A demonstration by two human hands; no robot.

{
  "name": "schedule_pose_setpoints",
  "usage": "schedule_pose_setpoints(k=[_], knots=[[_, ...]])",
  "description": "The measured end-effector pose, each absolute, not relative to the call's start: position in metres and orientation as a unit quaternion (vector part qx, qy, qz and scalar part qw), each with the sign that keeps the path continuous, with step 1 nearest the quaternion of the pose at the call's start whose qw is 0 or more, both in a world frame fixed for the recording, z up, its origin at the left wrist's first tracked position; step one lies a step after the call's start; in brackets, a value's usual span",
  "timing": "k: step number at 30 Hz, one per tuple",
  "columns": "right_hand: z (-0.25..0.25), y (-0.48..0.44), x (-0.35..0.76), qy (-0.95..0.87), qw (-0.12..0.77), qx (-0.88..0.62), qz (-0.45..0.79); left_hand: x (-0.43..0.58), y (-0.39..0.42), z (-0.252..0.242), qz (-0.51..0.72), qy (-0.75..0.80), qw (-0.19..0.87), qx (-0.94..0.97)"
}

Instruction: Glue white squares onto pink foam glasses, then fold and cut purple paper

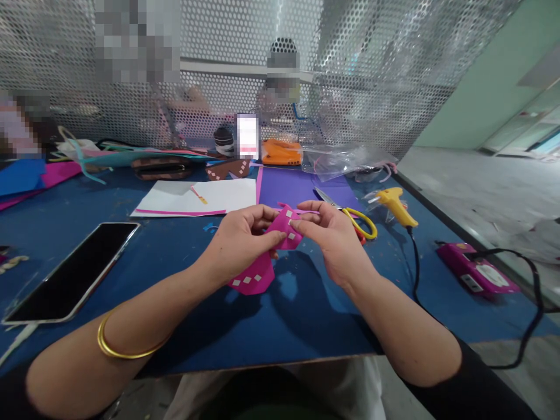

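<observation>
Left hand (240, 239) pinching pink foam piece with small white squares (254, 275). Right hand (333, 236) closed on its upper edge, above blue counter (175, 256).

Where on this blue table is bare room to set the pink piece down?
Bare table lies between the phone and the left hand, below the white paper, and between the cord and the pink device. It is crowded around the scissors and glue gun by the right hand.

A thin gold bangle (126, 344) rings the left wrist; both arms are bare up to black sleeves (475, 391) near the elbows
</observation>
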State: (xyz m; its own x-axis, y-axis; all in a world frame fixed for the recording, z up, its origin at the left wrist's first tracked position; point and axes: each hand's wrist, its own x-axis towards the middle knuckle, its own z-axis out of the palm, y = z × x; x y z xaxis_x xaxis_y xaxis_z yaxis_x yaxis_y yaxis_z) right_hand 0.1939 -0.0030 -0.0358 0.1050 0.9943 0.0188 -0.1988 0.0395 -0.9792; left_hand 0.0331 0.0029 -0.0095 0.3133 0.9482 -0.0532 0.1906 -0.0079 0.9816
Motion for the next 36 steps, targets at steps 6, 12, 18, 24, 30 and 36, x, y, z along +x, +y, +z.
schedule_pose_setpoints(k=[6, 12, 18, 24, 30, 36], knots=[[-0.0371, -0.0034, 0.1942, -0.431, 0.584, -0.464, 0.508, 0.0333, 0.0027, -0.01, 0.352, 0.466, 0.53, 0.615], [-0.0357, -0.0032, 0.1942, -0.431, 0.584, -0.461, 0.51, 0.0337, 0.0032, -0.0113, 0.352, 0.461, 0.532, 0.616], [-0.035, -0.0033, 0.194, -0.434, 0.58, -0.468, 0.506, 0.0337, 0.0032, -0.0111, 0.351, 0.467, 0.528, 0.616], [-0.0341, -0.0039, 0.1954, -0.434, 0.582, -0.449, 0.52, 0.0349, 0.0032, -0.0086, 0.358, 0.466, 0.534, 0.608], [-0.0343, -0.0042, 0.1948, -0.437, 0.577, -0.459, 0.515, 0.0349, 0.0032, -0.0092, 0.354, 0.466, 0.536, 0.609], [-0.0345, -0.0042, 0.1932, -0.445, 0.57, -0.467, 0.509, 0.0344, 0.0033, -0.0103, 0.348, 0.469, 0.533, 0.612]])
